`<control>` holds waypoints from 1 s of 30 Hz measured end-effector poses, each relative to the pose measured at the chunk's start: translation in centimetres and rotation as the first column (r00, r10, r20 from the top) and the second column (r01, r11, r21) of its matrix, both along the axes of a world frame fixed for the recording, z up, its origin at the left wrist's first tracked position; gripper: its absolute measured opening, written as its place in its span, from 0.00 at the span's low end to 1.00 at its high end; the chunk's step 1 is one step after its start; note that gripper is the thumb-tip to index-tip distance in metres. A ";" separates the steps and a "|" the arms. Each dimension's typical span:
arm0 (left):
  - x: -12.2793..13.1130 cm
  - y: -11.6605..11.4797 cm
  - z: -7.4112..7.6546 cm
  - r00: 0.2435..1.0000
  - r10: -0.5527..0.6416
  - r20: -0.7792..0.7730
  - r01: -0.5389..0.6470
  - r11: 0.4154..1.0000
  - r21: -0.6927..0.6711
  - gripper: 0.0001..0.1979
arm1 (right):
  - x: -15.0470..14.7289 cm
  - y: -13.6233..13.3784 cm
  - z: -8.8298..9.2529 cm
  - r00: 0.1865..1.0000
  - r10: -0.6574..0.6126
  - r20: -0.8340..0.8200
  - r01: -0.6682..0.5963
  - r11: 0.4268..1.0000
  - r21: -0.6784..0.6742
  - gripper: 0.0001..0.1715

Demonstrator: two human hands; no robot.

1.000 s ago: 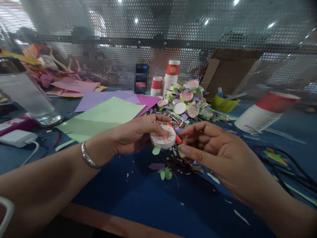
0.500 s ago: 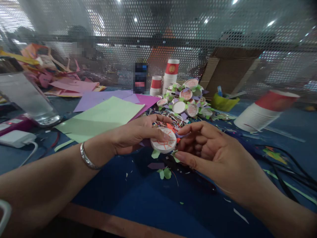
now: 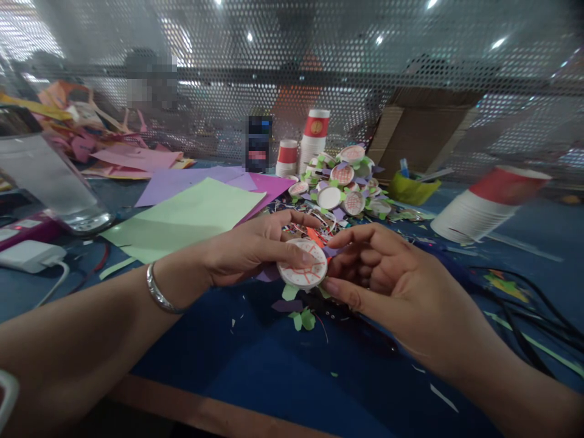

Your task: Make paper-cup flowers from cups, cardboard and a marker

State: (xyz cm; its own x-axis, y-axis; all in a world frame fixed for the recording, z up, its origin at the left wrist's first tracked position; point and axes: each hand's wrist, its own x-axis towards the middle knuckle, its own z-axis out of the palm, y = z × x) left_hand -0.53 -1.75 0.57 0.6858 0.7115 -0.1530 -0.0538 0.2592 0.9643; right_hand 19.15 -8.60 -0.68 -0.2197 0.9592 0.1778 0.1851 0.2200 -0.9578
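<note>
A round white paper-cup bottom with red lines drawn on it and green paper tabs (image 3: 303,265) is held above the blue table (image 3: 274,365). My left hand (image 3: 246,249), with a silver bracelet on the wrist, grips it from the left, thumb across its top. My right hand (image 3: 387,286) pinches its right edge between thumb and fingers. Small green paper cut-outs (image 3: 305,319) lie on the table just below it.
A pile of similar finished discs (image 3: 342,182) lies behind the hands, with stacked red-and-white paper cups (image 3: 314,137) at the back and a tipped stack (image 3: 488,204) at right. Green and purple paper sheets (image 3: 187,210), a glass (image 3: 50,176), a white charger (image 3: 30,255) and black cables (image 3: 533,304) surround the hands.
The disc has tilted and shifted slightly right and down in my hands. My right fingers have closed in on its edge.
</note>
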 end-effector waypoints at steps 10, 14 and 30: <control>-0.3 0.3 0.0 0.999 -0.045 -0.002 0.045 0.999 0.002 0.29 | 0.0 -0.4 0.2 0.997 -0.030 0.069 0.029 0.999 0.016 0.18; -0.3 0.3 0.1 0.999 -0.051 0.000 0.051 0.999 -0.004 0.28 | -0.1 -0.3 0.3 0.998 -0.025 0.062 0.026 1.000 -0.004 0.20; -0.6 0.5 -0.2 0.996 -0.079 0.045 0.080 0.996 -0.025 0.26 | -0.1 -0.3 0.1 1.000 -0.009 0.027 0.009 1.000 0.011 0.14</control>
State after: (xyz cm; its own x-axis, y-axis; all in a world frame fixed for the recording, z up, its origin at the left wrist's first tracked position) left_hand -1.10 -1.23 0.38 0.7464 0.6506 -0.1398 -0.0739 0.2899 0.9542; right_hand 19.08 -8.90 -0.60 -0.2159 0.9592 0.1826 0.2127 0.2287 -0.9500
